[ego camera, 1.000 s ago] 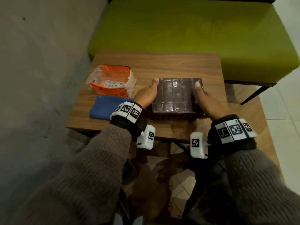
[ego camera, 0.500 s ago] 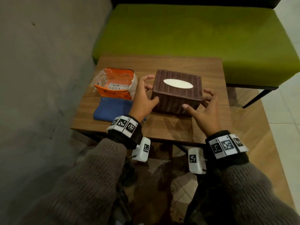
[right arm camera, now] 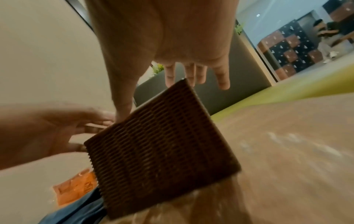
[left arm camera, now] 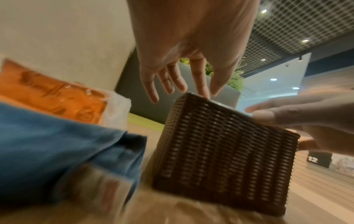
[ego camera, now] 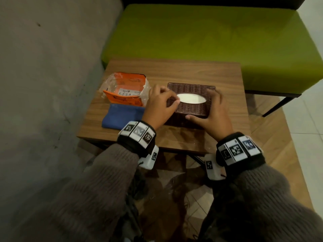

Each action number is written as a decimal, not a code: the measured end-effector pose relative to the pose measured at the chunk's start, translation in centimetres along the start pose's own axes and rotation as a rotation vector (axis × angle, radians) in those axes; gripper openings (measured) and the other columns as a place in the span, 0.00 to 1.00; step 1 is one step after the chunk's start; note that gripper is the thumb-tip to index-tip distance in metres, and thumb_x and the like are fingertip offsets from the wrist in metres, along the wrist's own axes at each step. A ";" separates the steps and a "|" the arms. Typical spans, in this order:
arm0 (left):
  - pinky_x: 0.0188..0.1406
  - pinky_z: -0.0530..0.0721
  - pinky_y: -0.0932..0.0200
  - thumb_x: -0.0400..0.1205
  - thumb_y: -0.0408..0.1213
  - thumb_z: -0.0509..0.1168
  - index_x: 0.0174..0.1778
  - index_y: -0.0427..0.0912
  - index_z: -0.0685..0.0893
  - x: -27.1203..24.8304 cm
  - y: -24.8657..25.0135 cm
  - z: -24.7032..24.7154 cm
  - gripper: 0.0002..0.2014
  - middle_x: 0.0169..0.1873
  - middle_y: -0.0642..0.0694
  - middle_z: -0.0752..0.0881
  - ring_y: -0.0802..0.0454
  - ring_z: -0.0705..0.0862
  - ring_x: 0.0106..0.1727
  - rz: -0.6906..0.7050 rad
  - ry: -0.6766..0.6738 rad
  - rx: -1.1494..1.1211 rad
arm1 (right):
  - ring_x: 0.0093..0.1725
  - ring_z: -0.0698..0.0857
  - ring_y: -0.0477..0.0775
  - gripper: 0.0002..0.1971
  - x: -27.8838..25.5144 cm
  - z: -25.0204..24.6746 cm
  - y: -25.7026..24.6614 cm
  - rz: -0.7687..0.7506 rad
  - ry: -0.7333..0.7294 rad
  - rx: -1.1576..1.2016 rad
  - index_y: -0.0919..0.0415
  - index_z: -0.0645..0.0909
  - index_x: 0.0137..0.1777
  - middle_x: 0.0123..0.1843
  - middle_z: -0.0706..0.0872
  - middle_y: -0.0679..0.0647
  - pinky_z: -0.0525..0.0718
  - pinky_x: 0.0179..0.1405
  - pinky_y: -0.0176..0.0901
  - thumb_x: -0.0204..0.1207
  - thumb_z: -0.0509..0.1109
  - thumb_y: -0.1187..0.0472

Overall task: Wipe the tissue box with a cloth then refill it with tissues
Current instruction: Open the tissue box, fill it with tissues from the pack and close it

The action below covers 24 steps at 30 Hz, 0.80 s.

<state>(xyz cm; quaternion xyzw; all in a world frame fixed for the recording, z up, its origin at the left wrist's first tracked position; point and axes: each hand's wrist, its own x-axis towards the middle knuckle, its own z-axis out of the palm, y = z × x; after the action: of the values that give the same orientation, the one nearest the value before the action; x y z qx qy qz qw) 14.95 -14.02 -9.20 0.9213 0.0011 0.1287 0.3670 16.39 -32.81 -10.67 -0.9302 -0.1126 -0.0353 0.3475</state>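
Note:
The brown woven tissue box (ego camera: 190,110) stands upright in the middle of the small wooden table (ego camera: 174,72), and white tissue (ego camera: 191,98) shows in its oval opening. My left hand (ego camera: 173,99) is at the box's left side. Its thumb and index tips meet at the left end of the opening (left arm camera: 205,92), and whether they pinch tissue is hidden. My right hand (ego camera: 215,110) lies spread over the right side with straight fingers (right arm camera: 193,74), thumb on the near top edge. The folded blue cloth (ego camera: 122,117) lies left of the box.
An opened orange tissue pack (ego camera: 125,92) in clear wrap lies behind the cloth at the table's left. A grey wall (ego camera: 43,84) runs close along the left. A green bench (ego camera: 209,35) stands right behind the table. Wooden floor lies to the right.
One second ago both hands held the box bottom-up. It was turned upright and set down. The hands have since come up onto its top, the left one to the opening.

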 end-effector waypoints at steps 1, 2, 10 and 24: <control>0.60 0.69 0.55 0.77 0.41 0.69 0.45 0.45 0.87 0.8 0.7 0.0 0.06 0.53 0.46 0.74 0.48 0.71 0.63 0.048 -0.029 0.068 | 0.81 0.59 0.64 0.55 0.8 0.0 -0.3 -0.024 -0.054 -0.049 0.61 0.60 0.80 0.82 0.60 0.63 0.64 0.78 0.64 0.58 0.80 0.37; 0.62 0.69 0.52 0.76 0.43 0.70 0.45 0.46 0.87 1.7 1.4 0.0 0.06 0.57 0.45 0.74 0.47 0.70 0.65 0.086 -0.072 0.131 | 0.83 0.54 0.62 0.58 1.6 0.0 -0.5 -0.026 -0.107 -0.083 0.61 0.56 0.82 0.84 0.57 0.61 0.59 0.80 0.65 0.57 0.78 0.34; 0.64 0.68 0.41 0.74 0.47 0.71 0.55 0.50 0.86 5.5 4.3 1.5 0.15 0.70 0.47 0.72 0.45 0.64 0.72 0.094 -0.365 0.669 | 0.85 0.43 0.54 0.66 2.4 0.9 -0.6 -0.013 -0.267 -0.367 0.61 0.43 0.85 0.87 0.43 0.53 0.55 0.80 0.67 0.56 0.72 0.26; 0.66 0.67 0.40 0.79 0.39 0.65 0.62 0.44 0.82 6.9 4.3 2.0 0.15 0.73 0.46 0.71 0.44 0.65 0.73 0.220 -0.517 0.694 | 0.85 0.40 0.52 0.66 2.4 0.4 -0.9 -0.026 -0.303 -0.358 0.61 0.41 0.85 0.87 0.40 0.52 0.56 0.80 0.67 0.58 0.74 0.29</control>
<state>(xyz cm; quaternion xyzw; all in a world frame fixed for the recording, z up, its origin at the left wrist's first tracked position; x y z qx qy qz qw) 21.72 -17.91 -6.05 0.9864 -0.1458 -0.0757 0.0085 18.51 -31.43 -10.10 -0.9702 -0.1674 0.0808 0.1557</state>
